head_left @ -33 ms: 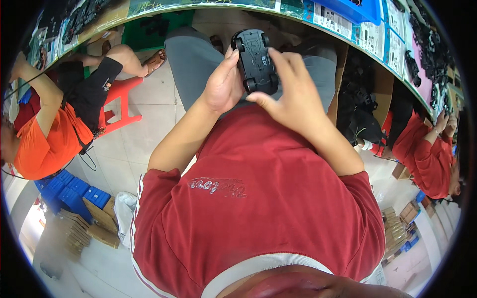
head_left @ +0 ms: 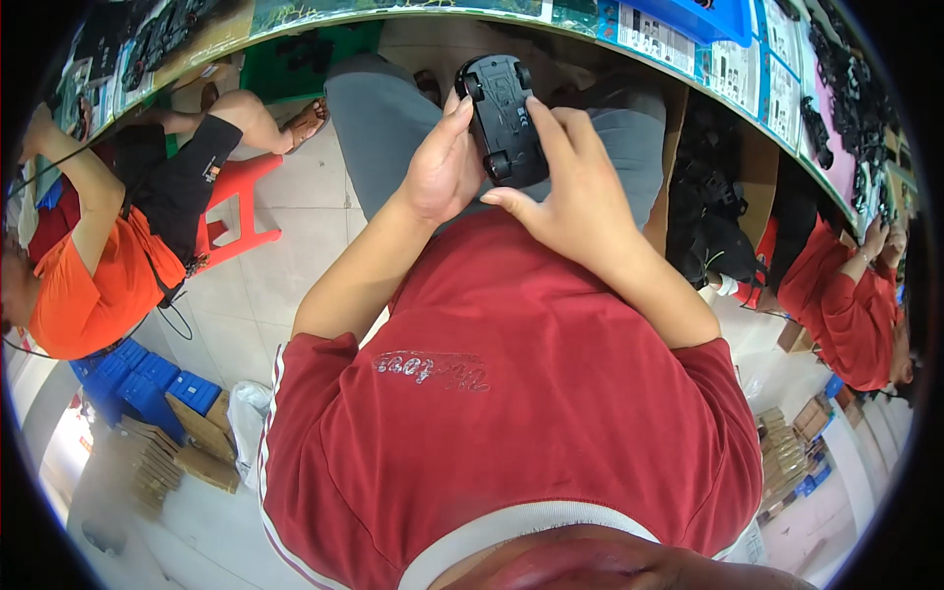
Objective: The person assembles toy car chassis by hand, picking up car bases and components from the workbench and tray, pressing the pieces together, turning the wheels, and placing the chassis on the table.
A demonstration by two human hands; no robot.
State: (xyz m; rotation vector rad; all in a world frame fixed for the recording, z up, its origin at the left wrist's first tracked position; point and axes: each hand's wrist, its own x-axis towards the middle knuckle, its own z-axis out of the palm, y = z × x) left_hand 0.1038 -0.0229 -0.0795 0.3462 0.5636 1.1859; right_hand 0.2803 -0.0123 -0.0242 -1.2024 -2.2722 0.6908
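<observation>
A black toy car is held upside down over my lap, its underside and some of its wheels facing up. My left hand is closed around the car's left side, with the thumb against the edge by a wheel. On the other side, my right hand has its fingers along the car's right edge. The right thumb reaches across below the car's near end. Those right fingers cover the near right wheel, and the fingers beneath the car are hidden.
A workbench curves across the far side, with a blue bin on it. An open carton with black parts stands right of my legs. Co-workers sit left and right. A red stool and stacked blue boxes are at left.
My right hand has shifted slightly left and in against the car, covering the near right wheel that showed before. My left hand and the car have hardly moved.
</observation>
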